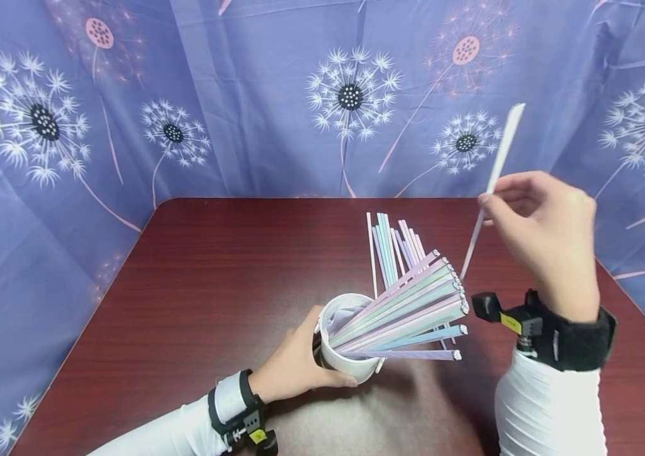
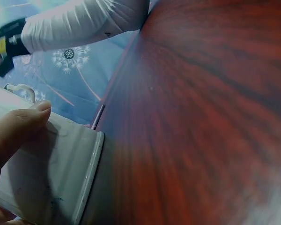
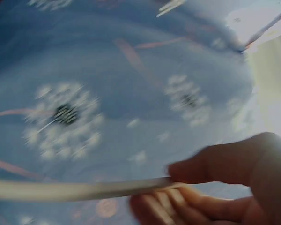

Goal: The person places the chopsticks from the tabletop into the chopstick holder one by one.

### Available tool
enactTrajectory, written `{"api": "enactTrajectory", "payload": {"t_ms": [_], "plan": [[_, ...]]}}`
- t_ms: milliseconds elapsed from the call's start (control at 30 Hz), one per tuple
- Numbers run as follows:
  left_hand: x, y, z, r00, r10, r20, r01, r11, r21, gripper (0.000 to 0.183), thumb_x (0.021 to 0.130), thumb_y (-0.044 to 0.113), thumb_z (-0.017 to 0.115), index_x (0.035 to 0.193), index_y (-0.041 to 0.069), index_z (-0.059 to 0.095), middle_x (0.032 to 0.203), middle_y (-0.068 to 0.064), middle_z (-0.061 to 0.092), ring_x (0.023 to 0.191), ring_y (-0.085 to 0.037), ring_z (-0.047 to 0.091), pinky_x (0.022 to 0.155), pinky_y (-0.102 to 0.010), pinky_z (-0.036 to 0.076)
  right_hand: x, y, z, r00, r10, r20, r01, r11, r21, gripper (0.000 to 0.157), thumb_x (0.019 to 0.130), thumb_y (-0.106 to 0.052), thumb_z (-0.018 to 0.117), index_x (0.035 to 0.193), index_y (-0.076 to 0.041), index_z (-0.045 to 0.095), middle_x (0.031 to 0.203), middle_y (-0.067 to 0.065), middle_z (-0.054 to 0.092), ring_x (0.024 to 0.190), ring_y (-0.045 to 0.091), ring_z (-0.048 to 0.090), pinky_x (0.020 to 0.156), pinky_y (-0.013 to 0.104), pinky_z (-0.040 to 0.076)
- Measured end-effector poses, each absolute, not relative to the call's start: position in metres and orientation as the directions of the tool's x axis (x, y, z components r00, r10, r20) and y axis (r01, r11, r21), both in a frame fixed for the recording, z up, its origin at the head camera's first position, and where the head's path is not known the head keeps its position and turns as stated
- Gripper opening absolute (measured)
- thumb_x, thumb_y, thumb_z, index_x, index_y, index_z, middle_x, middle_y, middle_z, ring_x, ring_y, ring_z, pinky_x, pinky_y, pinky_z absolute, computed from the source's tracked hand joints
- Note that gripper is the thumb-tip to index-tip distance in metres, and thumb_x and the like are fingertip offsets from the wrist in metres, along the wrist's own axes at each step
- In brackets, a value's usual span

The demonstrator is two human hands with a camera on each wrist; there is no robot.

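Observation:
My left hand [image 1: 294, 367] grips a white cup [image 1: 351, 365] from its left side, the thumb round the front. A bundle of long thin pastel sticks [image 1: 399, 310], pink, green, blue and purple, leans out of the cup to the right. Up at the right, my right hand [image 1: 550, 221] pinches one long white stick [image 1: 504, 149] between thumb and fingers, tilted and raised off the table. In the right wrist view the same pale stick [image 3: 84, 191] looks blurred. In the left wrist view my thumb [image 2: 21, 126] presses the cup's wall.
More pastel sticks [image 1: 385, 247] lie on the dark red wooden table [image 1: 231, 272] just behind the cup, partly hidden by the bundle. A blue dandelion-print cloth [image 1: 265, 95] hangs along the table's back and sides.

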State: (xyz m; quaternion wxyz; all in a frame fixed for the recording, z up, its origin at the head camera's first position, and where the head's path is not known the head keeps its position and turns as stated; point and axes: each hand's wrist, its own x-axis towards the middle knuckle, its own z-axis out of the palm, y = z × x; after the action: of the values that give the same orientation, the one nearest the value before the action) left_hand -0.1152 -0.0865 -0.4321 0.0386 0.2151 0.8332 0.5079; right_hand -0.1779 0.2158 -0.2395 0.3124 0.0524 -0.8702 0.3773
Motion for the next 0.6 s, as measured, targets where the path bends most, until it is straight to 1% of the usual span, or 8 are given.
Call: {"api": "enactTrajectory", "payload": {"t_ms": [33,100,167,233,300,400,500,600], "plan": [[-0.115,-0.086,-0.432,-0.905,0.397,0.152,0.317,0.392,0.864,0.098,0.056,0.05,0.091,0.136,0.037,0.037,0.123,0.017,0.06,0.114,-0.005,0.057,0.099,-0.035,0.045,-0.171,0.212,-0.235,-0.747,0.187,0.638,-0.389,0.655,-0.648,0.017,0.085,-0.015,0.073,0.097,-0.004,0.072,0.075,-0.008,0.07,0.058,-0.004,0.062,0.06,0.01,0.046],[-0.115,-0.086,-0.432,-0.906,0.396,0.151,0.316,0.393,0.863,0.098,0.056,0.051,0.091,0.136,0.037,0.037,0.123,0.018,0.06,0.114,-0.005,0.057,0.099,-0.034,0.045,-0.158,0.204,-0.227,-0.645,0.269,0.715,-0.55,0.487,-0.679,0.017,0.08,-0.004,0.075,0.094,0.004,0.07,0.075,-0.003,0.07,0.061,0.004,0.065,0.06,0.013,0.05],[-0.115,-0.086,-0.432,-0.906,0.396,0.15,0.316,0.393,0.864,0.098,0.056,0.051,0.091,0.137,0.038,0.037,0.123,0.018,0.06,0.114,-0.005,0.057,0.099,-0.034,0.044,-0.148,0.198,-0.222,-0.563,0.325,0.76,-0.713,0.273,-0.646,0.021,0.076,0.007,0.075,0.092,0.014,0.065,0.077,0.011,0.07,0.063,0.015,0.067,0.062,0.019,0.054],[-0.115,-0.085,-0.432,-0.905,0.396,0.154,0.319,0.394,0.862,0.098,0.056,0.051,0.091,0.137,0.038,0.037,0.123,0.018,0.06,0.114,-0.005,0.057,0.099,-0.034,0.044,-0.141,0.194,-0.219,-0.524,0.356,0.774,-0.812,0.068,-0.58,0.026,0.072,0.015,0.074,0.092,0.021,0.058,0.08,0.025,0.066,0.064,0.024,0.067,0.063,0.026,0.056],[-0.115,-0.085,-0.432,-0.905,0.396,0.155,0.32,0.393,0.862,0.098,0.056,0.051,0.091,0.137,0.038,0.037,0.124,0.018,0.06,0.114,-0.005,0.057,0.099,-0.034,0.044,-0.135,0.192,-0.219,-0.532,0.348,0.772,-0.84,-0.102,-0.533,0.031,0.069,0.022,0.071,0.093,0.027,0.052,0.082,0.035,0.063,0.066,0.033,0.066,0.066,0.034,0.057],[-0.115,-0.085,-0.432,-0.907,0.393,0.151,0.316,0.399,0.86,0.098,0.056,0.051,0.091,0.137,0.038,0.037,0.123,0.018,0.06,0.114,-0.005,0.057,0.099,-0.035,0.044,-0.127,0.19,-0.222,-0.587,0.248,0.771,-0.81,-0.191,-0.555,0.037,0.067,0.029,0.066,0.098,0.029,0.048,0.086,0.041,0.06,0.069,0.039,0.067,0.067,0.038,0.058],[-0.115,-0.085,-0.431,-0.91,0.389,0.143,0.309,0.407,0.86,0.098,0.056,0.05,0.092,0.136,0.039,0.037,0.123,0.019,0.06,0.113,-0.004,0.058,0.098,-0.035,0.044,-0.117,0.184,-0.223,-0.665,0.063,0.744,-0.744,-0.144,-0.653,0.039,0.068,0.029,0.067,0.103,0.027,0.05,0.089,0.04,0.061,0.075,0.037,0.068,0.069,0.036,0.058],[-0.115,-0.085,-0.431,-0.911,0.387,0.141,0.307,0.409,0.859,0.099,0.056,0.05,0.092,0.137,0.04,0.036,0.123,0.019,0.06,0.113,-0.005,0.058,0.097,-0.035,0.045,-0.111,0.174,-0.222,-0.708,-0.128,0.694,-0.698,-0.024,-0.716,0.039,0.07,0.026,0.069,0.107,0.02,0.055,0.091,0.035,0.063,0.078,0.031,0.069,0.071,0.03,0.058]]}}
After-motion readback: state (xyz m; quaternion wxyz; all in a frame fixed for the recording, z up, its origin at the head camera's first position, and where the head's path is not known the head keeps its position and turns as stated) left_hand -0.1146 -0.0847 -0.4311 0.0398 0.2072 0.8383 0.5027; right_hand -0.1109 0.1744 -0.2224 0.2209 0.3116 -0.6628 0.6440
